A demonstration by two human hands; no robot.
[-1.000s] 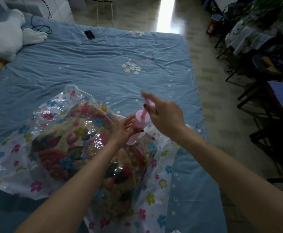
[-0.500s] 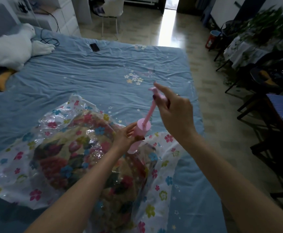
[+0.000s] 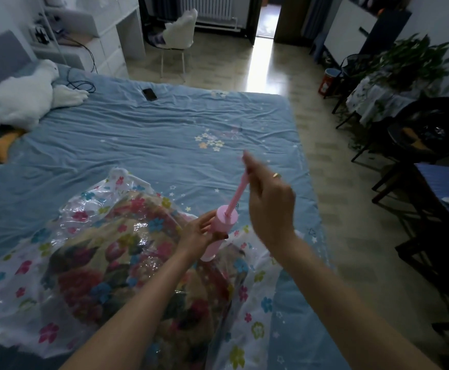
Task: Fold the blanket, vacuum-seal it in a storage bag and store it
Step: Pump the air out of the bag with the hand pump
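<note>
While the blue bed sheet (image 3: pixel 138 145) stretches wide, one white plush goose (image 3: pixel 23 100), one dark phone (image 3: pixel 150 94) and a black cable (image 3: pixel 80 84) lie near its far edge, well apart from the work. One clear flower-printed storage bag (image 3: pixel 31 289) lies on the near part of the bed with one folded floral blanket (image 3: pixel 106 263) inside it. One pink hand pump (image 3: pixel 219 232) stands on the bag, its long axis tilted, rod (image 3: pixel 238 192) drawn out and pointing up and away toward the right. The left hand (image 3: pixel 199 233) grips the pump's barrel; the right hand (image 3: pixel 268 204) pinches the rod's top. One white chair (image 3: pixel 179 36) stands on the floor beyond the bed.
</note>
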